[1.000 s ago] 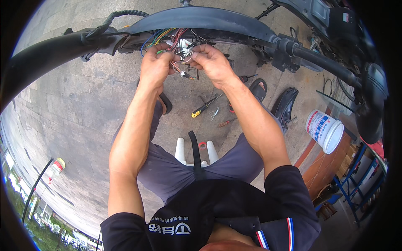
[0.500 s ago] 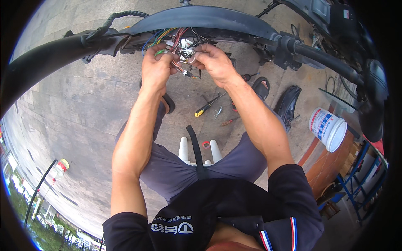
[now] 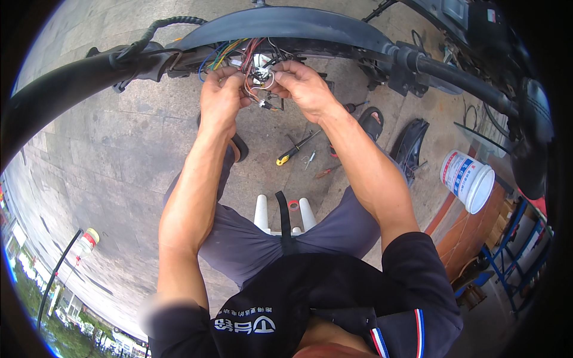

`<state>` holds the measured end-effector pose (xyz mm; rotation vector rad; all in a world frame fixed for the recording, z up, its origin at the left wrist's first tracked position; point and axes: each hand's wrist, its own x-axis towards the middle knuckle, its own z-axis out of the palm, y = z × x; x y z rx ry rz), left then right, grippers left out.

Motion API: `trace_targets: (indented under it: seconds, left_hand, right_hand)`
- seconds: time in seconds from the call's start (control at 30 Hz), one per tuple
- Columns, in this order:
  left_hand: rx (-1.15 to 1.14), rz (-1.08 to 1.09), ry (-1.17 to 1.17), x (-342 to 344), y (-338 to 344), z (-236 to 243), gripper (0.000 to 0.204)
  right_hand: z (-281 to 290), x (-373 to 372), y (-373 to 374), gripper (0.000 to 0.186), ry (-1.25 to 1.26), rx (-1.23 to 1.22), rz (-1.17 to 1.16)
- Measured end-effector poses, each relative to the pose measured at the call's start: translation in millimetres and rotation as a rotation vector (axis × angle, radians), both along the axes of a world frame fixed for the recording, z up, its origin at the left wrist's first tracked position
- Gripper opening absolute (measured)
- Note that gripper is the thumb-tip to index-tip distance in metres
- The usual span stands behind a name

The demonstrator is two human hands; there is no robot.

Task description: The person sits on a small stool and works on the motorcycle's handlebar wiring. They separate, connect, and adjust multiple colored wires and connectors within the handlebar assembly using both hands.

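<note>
A bundle of coloured wires (image 3: 253, 51) hangs out from under the curved dark-grey cover (image 3: 286, 22) of a two-wheeler. My left hand (image 3: 221, 98) is closed on wires at the bundle's left side, thumb and fingers pressed together. Opposite it, my right hand (image 3: 304, 89) pinches wires beside a white connector (image 3: 261, 74); the fingertips are partly hidden, so the exact piece cannot be made out. Between the hands, a small white plug (image 3: 262, 104) dangles on orange and brown wires. Blue, green and yellow wires run down toward my left fingers.
Handlebar-like black tubes (image 3: 59, 101) spread to both sides. On the paving lie a yellow-and-black screwdriver (image 3: 287, 156), small tools and a red tape roll (image 3: 293, 205). At right stand a white bucket (image 3: 468, 182) and a blue rack (image 3: 507, 256); a black curved panel (image 3: 410, 143) lies nearer.
My left hand has shifted slightly, and the green piece at its fingertips no longer shows. The right hand stays nearly in place. The black strap between my legs has swung right.
</note>
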<state>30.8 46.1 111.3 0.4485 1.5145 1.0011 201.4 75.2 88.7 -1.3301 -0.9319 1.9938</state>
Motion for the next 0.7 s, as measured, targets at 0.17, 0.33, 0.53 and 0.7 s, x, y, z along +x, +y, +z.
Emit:
trace_targets:
  seconds: [0.17, 0.33, 0.53, 0.7]
  left_hand:
    - [0.043, -0.053, 0.064, 1.8, -2.5, -1.8, 0.039]
    - [0.022, -0.040, 0.033, 3.2, -3.0, 1.1, 0.041]
    - [-0.009, 0.005, -0.038, 5.3, -4.7, 4.3, 0.036]
    - [-0.042, 0.016, -0.145, 5.1, -6.7, 1.7, 0.027]
  right_hand:
    - [-2.2, -0.3, 0.0, 0.020, 0.037, 0.002, -0.007]
    - [-5.0, -1.3, 0.1, 0.020, 0.076, -0.039, -0.043]
    - [-6.0, 1.2, 1.5, 0.021, 0.094, -0.069, -0.008]
    - [-7.8, 1.4, 3.1, 0.021, 0.117, -0.102, 0.003]
